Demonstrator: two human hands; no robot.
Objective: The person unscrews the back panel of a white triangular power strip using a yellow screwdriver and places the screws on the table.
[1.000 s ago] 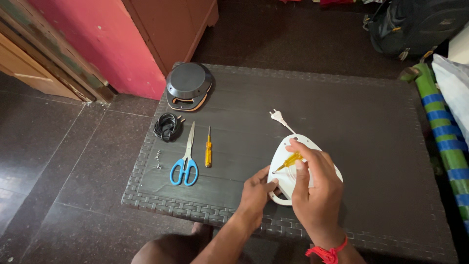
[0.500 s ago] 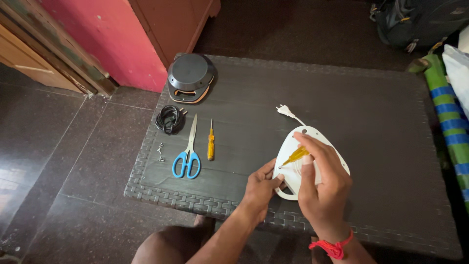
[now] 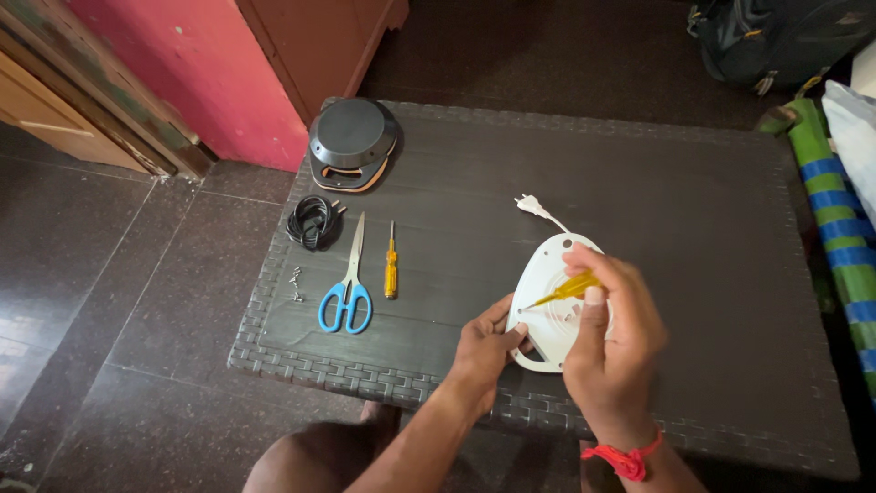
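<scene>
A white, teardrop-shaped plastic device base (image 3: 545, 274) lies on the dark woven table (image 3: 639, 183). My left hand (image 3: 486, 347) pinches its lower left edge. My right hand (image 3: 610, 342) holds a small yellow screwdriver (image 3: 564, 291), tip down against the left part of the base. A white cord with a two-pin plug (image 3: 526, 205) runs out from the top of the base. A red thread is tied around my right wrist.
Left on the table lie blue-handled scissors (image 3: 348, 288), a second yellow screwdriver (image 3: 391, 266), a coiled black cord (image 3: 313, 222), several small screws (image 3: 296, 284) and a black-and-orange round device (image 3: 352, 151). A striped roll (image 3: 835, 219) and a dark bag (image 3: 776, 36) are at the right.
My right hand with the screwdriver has turned slightly and shifted a little down and right over the base. The left hand stays on the edge. The camera view moved slightly.
</scene>
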